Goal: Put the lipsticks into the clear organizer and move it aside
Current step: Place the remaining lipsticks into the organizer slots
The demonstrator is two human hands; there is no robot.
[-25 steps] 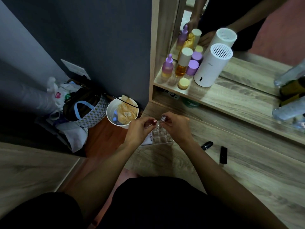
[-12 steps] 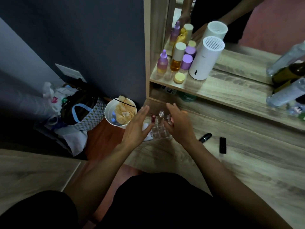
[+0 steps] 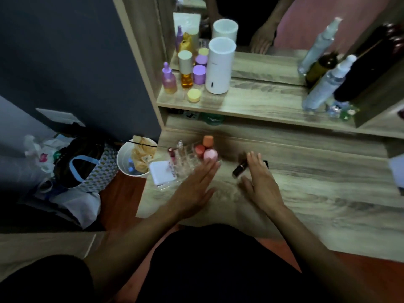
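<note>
The clear organizer [image 3: 185, 158] stands at the left end of the wooden tabletop [image 3: 317, 193]. A dark red lipstick [image 3: 171, 154] and a clear-capped one [image 3: 180, 145] stand upright in it. Three orange and pink rounded pieces [image 3: 206, 148] sit at its right side. My left hand [image 3: 194, 184] is flat and open, its fingertips at the organizer's right edge. My right hand [image 3: 260, 182] is open beside a dark lipstick [image 3: 239, 169] lying on the table, its fingers just touching or over it. A black lipstick [image 3: 265, 164] is mostly hidden behind that hand.
A white card [image 3: 160, 172] leans at the organizer's left. A white bin [image 3: 124, 162] and a bag [image 3: 87, 165] sit on the floor left of the table. The shelf above holds bottles, jars [image 3: 193, 95], a white cylinder [image 3: 219, 66] and spray bottles [image 3: 325, 84].
Both hands let go of the two lipsticks standing in the organizer and opened. My right hand has moved right to the dark lipstick; my left hand has shifted to the organizer's right edge.
</note>
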